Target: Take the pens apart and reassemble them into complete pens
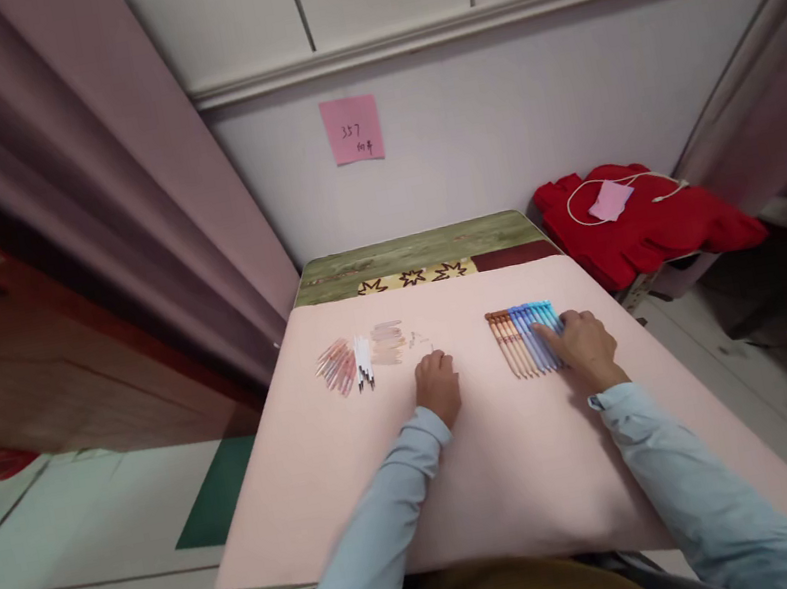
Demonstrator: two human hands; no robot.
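Note:
A pink cloth covers the small table (513, 456). On its right side a row of assembled pens (523, 338), orange-brown ones at the left and blue ones at the right, lies side by side. My right hand (583, 348) rests on the blue end of that row, fingers curled over the pens. My left hand (438, 385) sits mid-table with its fingers curled under, beside tiny springs (420, 340). Further left lie loose pen parts: pink barrels (334, 366), white refills (364, 361) and pale tubes (388, 343).
A pink sticky note (352, 129) is stuck on the wall behind. A red garment (643, 215) with a white cable lies on a stand to the right. Curtains (135, 167) hang at the left. The table's far strip (418, 258) is green patterned.

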